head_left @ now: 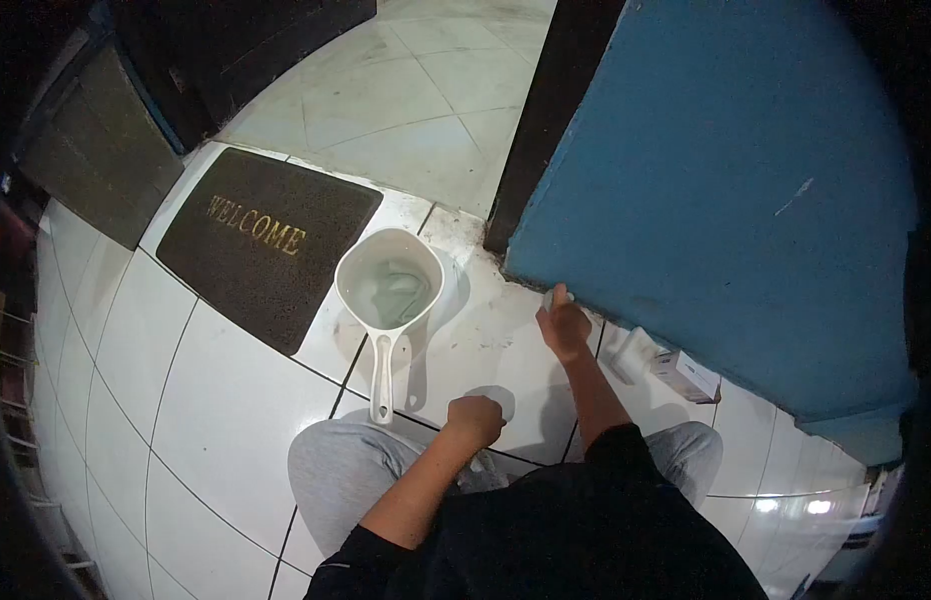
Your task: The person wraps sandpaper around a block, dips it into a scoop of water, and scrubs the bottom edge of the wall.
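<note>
My left hand is closed low over the white tiles, in front of my lap; a pale patch shows beside its fingers, too unclear to name. Out by the foot of the blue wall, my right hand has its fingers bent round something small and pale that I cannot make out. To the left of both hands stands a white dipper with its handle towards me. Clear liquid and a pale, greenish shape show inside it.
A dark doormat marked WELCOME lies left of the dipper. By the wall on the right are a whitish object and a small box. A dark door frame borders the doorway ahead. My crossed legs are close below.
</note>
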Demonstrator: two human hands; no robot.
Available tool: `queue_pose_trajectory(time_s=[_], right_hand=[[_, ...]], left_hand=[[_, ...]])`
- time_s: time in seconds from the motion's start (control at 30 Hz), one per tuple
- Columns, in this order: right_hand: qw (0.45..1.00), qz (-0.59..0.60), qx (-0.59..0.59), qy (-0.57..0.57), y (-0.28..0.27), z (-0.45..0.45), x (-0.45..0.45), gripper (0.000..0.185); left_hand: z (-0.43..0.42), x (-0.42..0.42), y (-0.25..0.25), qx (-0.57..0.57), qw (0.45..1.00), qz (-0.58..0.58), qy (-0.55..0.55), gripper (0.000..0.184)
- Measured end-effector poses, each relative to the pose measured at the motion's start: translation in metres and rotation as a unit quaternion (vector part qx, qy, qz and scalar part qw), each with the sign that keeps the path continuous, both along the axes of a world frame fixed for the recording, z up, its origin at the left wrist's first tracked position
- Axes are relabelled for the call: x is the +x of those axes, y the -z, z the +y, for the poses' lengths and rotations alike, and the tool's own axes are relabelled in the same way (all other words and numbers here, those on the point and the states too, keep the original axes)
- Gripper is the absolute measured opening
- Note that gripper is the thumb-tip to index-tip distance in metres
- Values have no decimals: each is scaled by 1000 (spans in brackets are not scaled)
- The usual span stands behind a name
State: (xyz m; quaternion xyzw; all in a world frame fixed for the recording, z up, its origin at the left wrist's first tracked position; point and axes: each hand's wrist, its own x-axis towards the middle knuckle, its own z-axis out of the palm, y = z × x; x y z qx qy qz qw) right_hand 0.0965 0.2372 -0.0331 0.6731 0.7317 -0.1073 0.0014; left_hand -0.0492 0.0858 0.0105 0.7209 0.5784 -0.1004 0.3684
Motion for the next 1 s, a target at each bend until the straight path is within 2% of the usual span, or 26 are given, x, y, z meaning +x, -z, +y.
queue_pose_trajectory(time_s=[0.13, 0.2, 0.3, 0.33, 0.5, 0.6, 0.67, 0.8, 0.83, 0.87, 1.0], right_hand=[[999, -31, -41, 18, 2, -9, 2, 59], [998, -29, -46, -33, 10, -34, 9, 43], [995, -82, -61, -6, -13, -68, -1, 51], [998, -56, -38, -11, -9, -64, -1, 46], [998, -14, -54, 28, 3, -11, -4, 47], [999, -33, -23, 8, 5, -5, 0, 46], [999, 1, -18, -44, 5, -22, 7, 47], [995, -36, -24, -89, 3, -62, 8, 49], [992, -37, 11, -123, 3, -63, 8, 50], [986, -38, 46, -157, 2, -63, 7, 50], [986, -27, 33, -163, 6, -20, -17, 48]], left_hand=[[-1, 1, 4, 6, 1000, 2, -4, 34], [-3, 2, 8, 9, 1000, -3, -10, 34], [-1, 4, 6, -3, 1000, 1, -12, 34], [0, 4, 2, -9, 1000, 3, -9, 34], [-1, 1, 2, 3, 1000, 8, -5, 34], [1, 0, -3, -13, 1000, 9, -4, 34], [0, 0, -2, -13, 1000, 1, -2, 34], [-2, 3, -2, -4, 1000, -9, -11, 33], [-1, 4, -3, -9, 1000, -7, -10, 33], [0, 4, -4, -14, 1000, -4, -8, 33], [0, 4, 3, -13, 1000, -1, 4, 33]])
